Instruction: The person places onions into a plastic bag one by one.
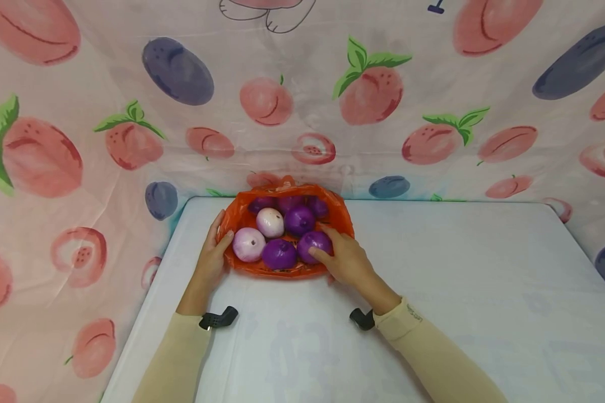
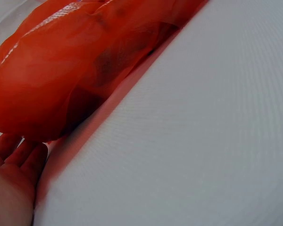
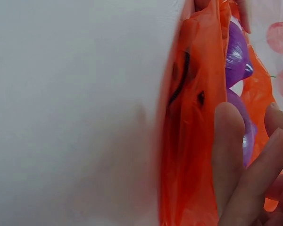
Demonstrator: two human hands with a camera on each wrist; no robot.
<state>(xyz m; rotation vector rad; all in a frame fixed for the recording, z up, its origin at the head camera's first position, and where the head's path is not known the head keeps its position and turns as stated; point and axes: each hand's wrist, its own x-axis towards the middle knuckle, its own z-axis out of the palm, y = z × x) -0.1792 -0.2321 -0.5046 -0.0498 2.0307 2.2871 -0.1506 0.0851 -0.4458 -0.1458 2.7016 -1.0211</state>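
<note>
In the head view an orange plastic bag lies wide open near the table's far edge. Inside sit several shiny, round onions, some deep purple, such as the front one, and two pale ones, one at the left. My left hand holds the bag's left side, thumb at the rim and fingers outside. The left wrist view shows its fingertips against the orange plastic. My right hand reaches over the bag's right rim and grips the front right purple onion between thumb and fingers.
The white table extends to the right and toward the front. Behind it and at the left hangs a cloth printed with fruit. Black wrist devices sit at both sleeve cuffs.
</note>
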